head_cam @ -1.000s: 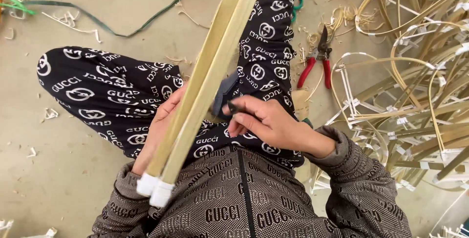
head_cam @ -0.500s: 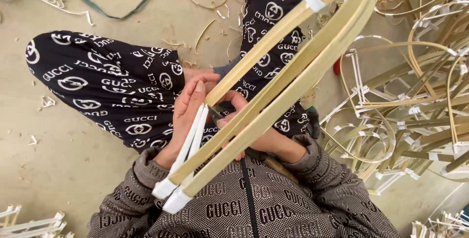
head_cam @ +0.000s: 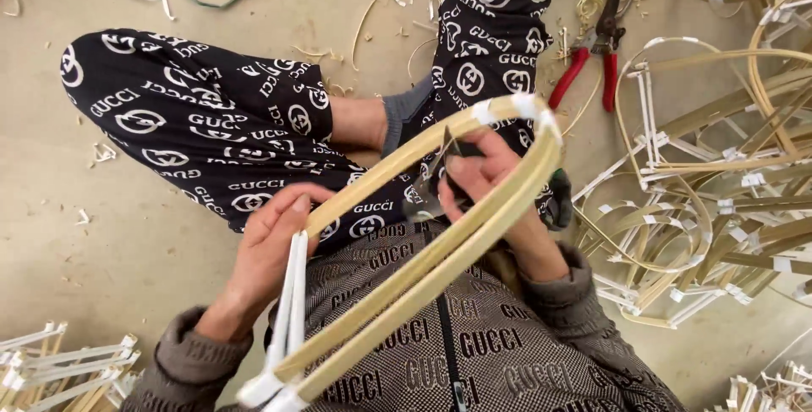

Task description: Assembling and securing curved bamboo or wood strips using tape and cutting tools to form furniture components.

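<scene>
Concrete floor (head_cam: 169, 277), left hand (head_cam: 271, 247) gripping bent bamboo strips (head_cam: 474, 234) — right hand (head_cam: 478, 179) holding knife (head_cam: 436, 184)

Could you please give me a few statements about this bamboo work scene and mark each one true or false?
1. The left hand grips the bent bamboo strip frame beside its white strips. True.
2. The right hand holds a small dark-handled blade against the frame. True.
3. The red-handled pruning shears are in the right hand. False: they lie on the floor, apart from both hands.
4. The frame is a flat, straight bundle. False: it is bent into a curved loop with white tape at its far end.
5. A heap of finished bamboo frames lies to the person's right. True.
</scene>
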